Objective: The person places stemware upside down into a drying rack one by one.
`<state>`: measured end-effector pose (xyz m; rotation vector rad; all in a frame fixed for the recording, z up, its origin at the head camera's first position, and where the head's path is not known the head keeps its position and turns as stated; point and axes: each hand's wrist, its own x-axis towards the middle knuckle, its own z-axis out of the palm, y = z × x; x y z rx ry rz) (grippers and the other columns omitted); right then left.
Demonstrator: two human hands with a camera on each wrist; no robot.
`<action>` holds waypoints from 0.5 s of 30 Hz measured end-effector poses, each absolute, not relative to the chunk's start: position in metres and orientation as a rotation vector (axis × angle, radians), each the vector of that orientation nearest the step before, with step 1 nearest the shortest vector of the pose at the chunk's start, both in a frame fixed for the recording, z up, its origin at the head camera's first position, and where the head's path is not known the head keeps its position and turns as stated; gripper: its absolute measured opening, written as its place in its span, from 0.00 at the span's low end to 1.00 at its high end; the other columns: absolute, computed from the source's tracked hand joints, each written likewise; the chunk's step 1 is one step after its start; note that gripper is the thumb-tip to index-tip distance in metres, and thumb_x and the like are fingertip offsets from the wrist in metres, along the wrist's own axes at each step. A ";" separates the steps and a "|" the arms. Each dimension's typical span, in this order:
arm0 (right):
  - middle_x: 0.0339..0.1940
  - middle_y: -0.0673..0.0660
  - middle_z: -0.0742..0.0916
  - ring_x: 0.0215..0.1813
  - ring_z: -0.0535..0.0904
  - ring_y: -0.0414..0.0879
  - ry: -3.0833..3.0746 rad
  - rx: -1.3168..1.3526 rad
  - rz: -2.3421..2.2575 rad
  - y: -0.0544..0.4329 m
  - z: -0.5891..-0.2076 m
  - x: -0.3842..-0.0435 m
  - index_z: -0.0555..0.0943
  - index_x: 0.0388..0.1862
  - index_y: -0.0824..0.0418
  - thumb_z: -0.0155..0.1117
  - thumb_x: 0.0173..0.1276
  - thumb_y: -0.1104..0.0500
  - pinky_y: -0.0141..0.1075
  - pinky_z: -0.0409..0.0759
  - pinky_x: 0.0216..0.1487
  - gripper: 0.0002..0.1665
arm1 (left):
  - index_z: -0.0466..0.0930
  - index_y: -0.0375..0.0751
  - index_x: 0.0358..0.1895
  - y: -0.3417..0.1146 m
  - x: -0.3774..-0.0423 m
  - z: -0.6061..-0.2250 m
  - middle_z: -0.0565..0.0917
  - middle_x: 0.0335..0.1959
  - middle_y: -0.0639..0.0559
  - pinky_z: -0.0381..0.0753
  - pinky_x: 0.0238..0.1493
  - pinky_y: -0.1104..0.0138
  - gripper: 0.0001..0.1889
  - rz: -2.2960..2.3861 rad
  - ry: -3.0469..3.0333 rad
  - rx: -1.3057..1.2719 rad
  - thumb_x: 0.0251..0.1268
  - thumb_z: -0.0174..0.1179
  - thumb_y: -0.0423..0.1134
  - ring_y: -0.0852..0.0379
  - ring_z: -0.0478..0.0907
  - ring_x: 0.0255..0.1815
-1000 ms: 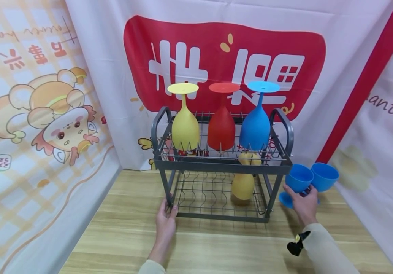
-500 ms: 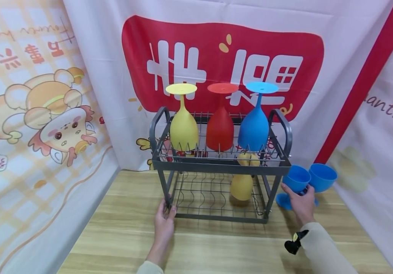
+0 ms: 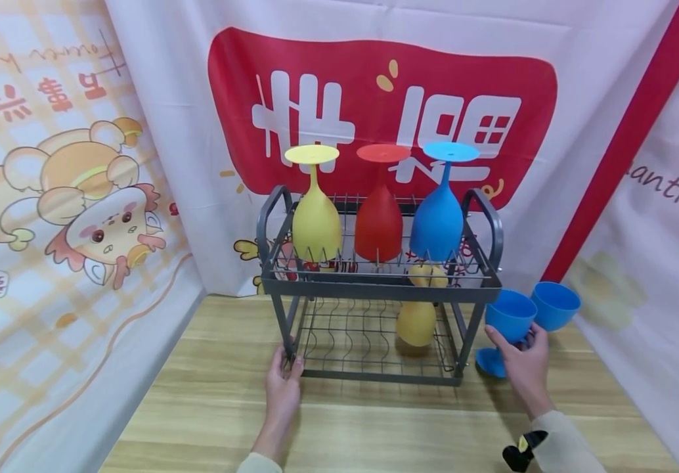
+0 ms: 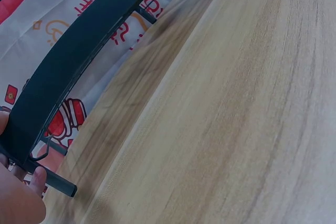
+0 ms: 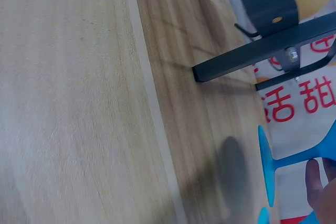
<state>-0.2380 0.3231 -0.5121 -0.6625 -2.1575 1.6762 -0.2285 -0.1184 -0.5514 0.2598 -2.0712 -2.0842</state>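
Note:
At the front left corner of a dark grey two-tier dish rack [image 3: 381, 288], my left hand [image 3: 284, 392] grips the lower leg, and the left wrist view has the thumb and a fingertip around that leg's foot [image 4: 59, 181]. My right hand [image 3: 526, 368] holds an upright blue goblet [image 3: 509, 315] around its stem, just under the bowl. In the right wrist view the goblet's round foot [image 5: 266, 166] shows with a dark shadow on the table beside it. A second blue goblet [image 3: 555, 305] stands behind, its lower part hidden by my fingers.
Upside down on the rack's top tier are a yellow goblet [image 3: 317, 226], a red goblet [image 3: 379, 226] and a blue goblet [image 3: 437, 226]. Another yellow goblet [image 3: 416, 324] is upside down on the lower tier. Printed cloth [image 3: 174, 131] encloses the wooden table [image 3: 375, 427].
My right hand has drawn the held blue goblet slightly forward, away from the second one, and the wrist has shifted right. My left hand keeps its grip on the rack's leg.

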 end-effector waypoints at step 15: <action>0.90 0.62 0.55 0.88 0.53 0.67 -2.218 -0.594 1.676 0.339 -0.491 -0.204 0.42 0.90 0.47 0.70 0.72 0.37 0.66 0.57 0.84 0.62 | 0.68 0.56 0.79 -0.119 -0.228 -0.552 0.65 0.84 0.42 0.70 0.78 0.40 0.29 -2.065 -2.109 0.278 0.80 0.56 0.33 0.35 0.63 0.83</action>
